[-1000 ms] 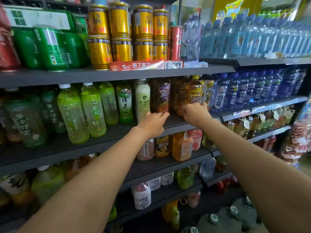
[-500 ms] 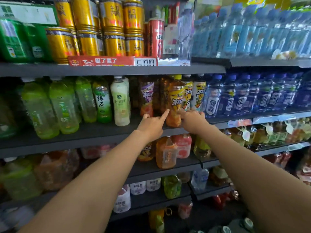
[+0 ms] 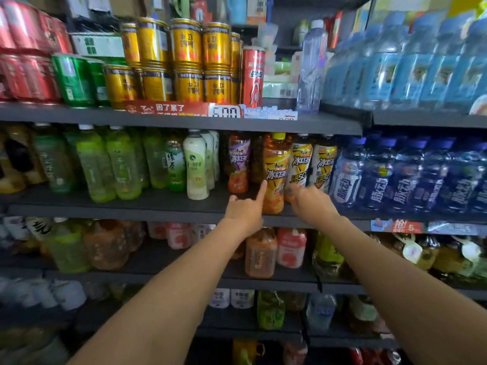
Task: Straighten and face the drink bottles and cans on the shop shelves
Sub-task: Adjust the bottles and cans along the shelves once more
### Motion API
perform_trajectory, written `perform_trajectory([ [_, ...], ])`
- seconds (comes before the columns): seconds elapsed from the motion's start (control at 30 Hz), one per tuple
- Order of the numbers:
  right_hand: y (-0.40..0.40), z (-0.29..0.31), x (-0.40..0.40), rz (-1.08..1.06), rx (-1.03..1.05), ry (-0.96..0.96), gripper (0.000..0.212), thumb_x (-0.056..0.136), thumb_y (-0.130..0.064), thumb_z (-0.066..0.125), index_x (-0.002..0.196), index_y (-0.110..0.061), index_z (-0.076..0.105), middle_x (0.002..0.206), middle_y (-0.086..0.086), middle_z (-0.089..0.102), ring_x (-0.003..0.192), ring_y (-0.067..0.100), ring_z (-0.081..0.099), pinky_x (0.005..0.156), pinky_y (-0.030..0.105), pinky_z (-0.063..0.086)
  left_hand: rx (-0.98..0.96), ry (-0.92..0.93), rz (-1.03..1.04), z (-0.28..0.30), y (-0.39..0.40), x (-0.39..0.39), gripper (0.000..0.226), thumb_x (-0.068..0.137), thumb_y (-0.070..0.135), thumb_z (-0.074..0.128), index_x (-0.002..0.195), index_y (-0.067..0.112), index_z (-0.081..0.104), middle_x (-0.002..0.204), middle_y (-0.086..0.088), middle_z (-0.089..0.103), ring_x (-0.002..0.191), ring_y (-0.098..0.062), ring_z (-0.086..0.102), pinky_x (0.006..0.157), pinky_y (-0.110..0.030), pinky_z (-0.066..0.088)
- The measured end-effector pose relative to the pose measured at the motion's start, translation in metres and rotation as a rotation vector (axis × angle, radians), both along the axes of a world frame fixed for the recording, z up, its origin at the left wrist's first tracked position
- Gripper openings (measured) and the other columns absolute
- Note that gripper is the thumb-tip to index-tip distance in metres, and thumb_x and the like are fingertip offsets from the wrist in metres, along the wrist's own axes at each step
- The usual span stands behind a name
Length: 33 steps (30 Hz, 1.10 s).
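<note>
Left hand: your left hand (image 3: 243, 212), frame centre, has its forefinger straight against the iced-tea bottle (image 3: 274, 172); other fingers curled, holding nothing.
Right hand: your right hand (image 3: 312, 204) reaches the bottle's base; grip not discernible.
Risk: a hard sideways nudge could tip it into neighbouring bottles.
Bottle: middle shelf (image 3: 158, 206), between both hands.

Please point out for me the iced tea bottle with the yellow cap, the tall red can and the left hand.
iced tea bottle with the yellow cap (image 3: 274, 175): head view, on its yellow label.
tall red can (image 3: 252, 77): head view, mid body.
left hand (image 3: 245, 213): head view, back of the hand.
</note>
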State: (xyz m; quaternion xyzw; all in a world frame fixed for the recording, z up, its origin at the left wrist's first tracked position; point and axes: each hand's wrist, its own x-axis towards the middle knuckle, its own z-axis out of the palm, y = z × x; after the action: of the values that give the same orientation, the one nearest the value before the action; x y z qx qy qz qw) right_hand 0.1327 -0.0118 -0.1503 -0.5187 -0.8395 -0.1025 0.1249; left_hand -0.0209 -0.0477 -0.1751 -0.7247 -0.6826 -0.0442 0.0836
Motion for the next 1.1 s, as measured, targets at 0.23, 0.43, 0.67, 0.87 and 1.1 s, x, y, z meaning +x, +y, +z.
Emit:
perform_trajectory([
  [0.23,0.003,-0.014,-0.075,0.242,-0.061,0.082,0.048,0.092,-0.010,0.044,0.140,-0.013,0.035,0.127,0.016,0.049,0.118,0.033,0.045,0.091,0.039,0.042,0.175,-0.028,0.156,-0.004,-0.006,-0.052,0.081,0.093,0.027,0.049,0.149,0.018,-0.008,0.155,-0.009,0.013,0.140,-0.032,0.018,0.112,-0.044,0.019],
  [0.43,0.024,-0.035,-0.141,0.123,-0.237,0.174,0.059,0.096,-0.019,0.044,0.149,-0.027,0.019,0.150,0.026,0.014,0.135,0.043,0.022,0.110,0.041,0.025,0.232,0.017,0.186,-0.012,0.001,-0.112,0.081,0.091,0.025,0.051,0.150,0.018,-0.004,0.157,-0.013,0.003,0.143,-0.032,0.008,0.113,-0.044,0.015],
  [0.67,0.069,-0.043,-0.195,-0.168,-0.333,0.244,0.056,0.099,-0.035,0.038,0.149,-0.033,0.013,0.155,0.019,0.002,0.138,0.043,0.016,0.112,0.049,0.021,0.273,0.102,0.011,-0.019,0.026,-0.173,0.072,0.092,0.019,0.046,0.150,0.017,0.005,0.158,-0.011,0.003,0.145,-0.026,0.006,0.114,-0.043,0.012],
  [0.87,0.066,-0.065,-0.215,-0.190,-0.315,0.123,0.056,0.101,-0.038,0.026,0.151,-0.030,0.003,0.159,0.005,-0.009,0.146,0.032,-0.001,0.116,0.053,0.004,0.165,0.168,-0.084,-0.040,0.041,-0.201,0.073,0.092,0.017,0.044,0.150,0.014,-0.002,0.159,-0.003,-0.009,0.146,-0.017,-0.008,0.117,-0.039,-0.004],
  [1.1,0.031,-0.075,-0.196,-0.117,0.009,0.016,0.057,0.098,-0.022,0.037,0.150,-0.018,0.013,0.154,0.014,0.013,0.139,0.035,0.018,0.111,0.048,0.022,0.076,0.119,-0.051,-0.056,0.018,-0.209,0.072,0.093,0.021,0.044,0.150,0.018,-0.001,0.159,-0.001,-0.006,0.146,-0.021,-0.008,0.117,-0.043,-0.007],
])
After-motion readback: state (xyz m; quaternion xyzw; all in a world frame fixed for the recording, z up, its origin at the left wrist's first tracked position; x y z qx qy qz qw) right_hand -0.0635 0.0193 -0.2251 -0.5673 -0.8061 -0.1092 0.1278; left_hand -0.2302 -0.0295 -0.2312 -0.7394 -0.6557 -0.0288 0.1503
